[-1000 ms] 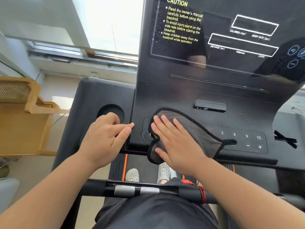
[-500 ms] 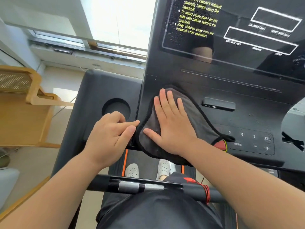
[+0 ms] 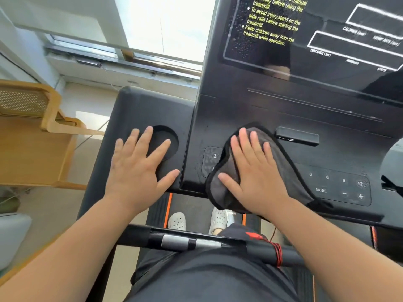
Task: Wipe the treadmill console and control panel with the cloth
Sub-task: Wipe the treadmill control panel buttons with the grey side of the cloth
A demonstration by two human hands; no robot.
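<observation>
Sunlit window (image 3: 165,25) behind; on the glossy black treadmill control panel (image 3: 335,188), right grip (image 3: 257,177) lies spread flat, pressing the grey black-edged cloth (image 3: 220,192); that pressure might trigger keys.

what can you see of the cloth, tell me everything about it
The cloth is dark grey with a soft, microfibre-like nap and a black stitched border. It lies crumpled and partly folded on the sloping control panel, covering part of the left button pad. Its lower edge droops over the panel's front edge. The right hand presses flat on it, fingers straight and spread.
</observation>
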